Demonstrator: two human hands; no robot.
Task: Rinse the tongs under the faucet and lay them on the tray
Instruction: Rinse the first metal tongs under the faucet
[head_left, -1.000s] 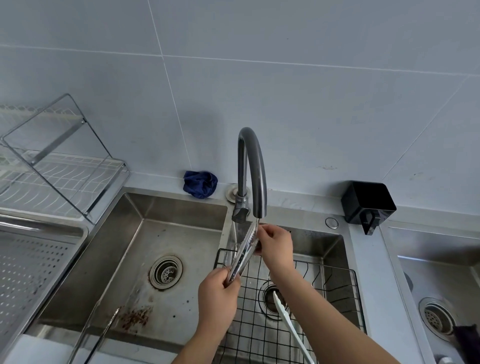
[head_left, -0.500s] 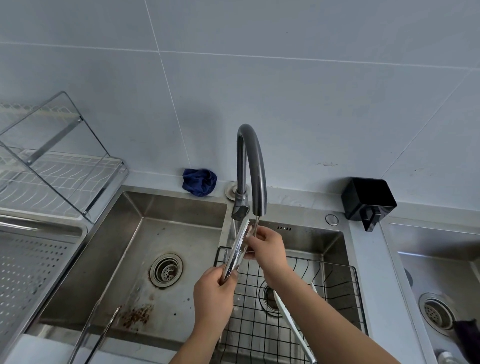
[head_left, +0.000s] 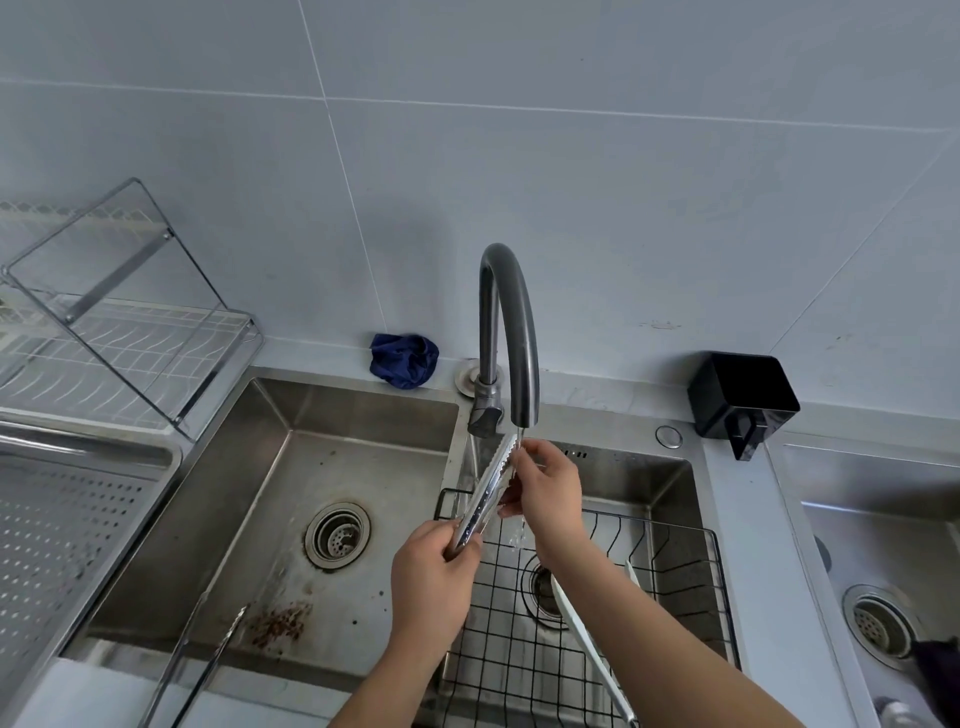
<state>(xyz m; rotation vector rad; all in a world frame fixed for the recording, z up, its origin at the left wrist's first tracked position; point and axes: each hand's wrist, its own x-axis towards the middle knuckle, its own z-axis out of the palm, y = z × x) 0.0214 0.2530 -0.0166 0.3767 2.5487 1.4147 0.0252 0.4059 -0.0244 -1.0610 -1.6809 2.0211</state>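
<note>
A pair of steel tongs (head_left: 488, 491) slants up toward the spout of the dark grey faucet (head_left: 511, 332), where a thin stream of water runs past their toothed tips. My left hand (head_left: 434, 574) grips the tongs' lower handle end. My right hand (head_left: 545, 491) pinches the upper part near the tips, under the water. The perforated steel tray (head_left: 62, 525) sits at the far left beside the left sink basin (head_left: 270, 499).
A second pair of steel tongs (head_left: 202, 665) leans in the left basin. White tongs (head_left: 587, 639) lie in a black wire basket (head_left: 670, 551) in the middle basin. A wire dish rack (head_left: 119, 322), a blue cloth (head_left: 404, 359) and a black holder (head_left: 740, 400) stand along the wall.
Both hands and the tongs have shifted slightly left and up under the spout. My right hand's fingers have slid along the tongs' upper part.
</note>
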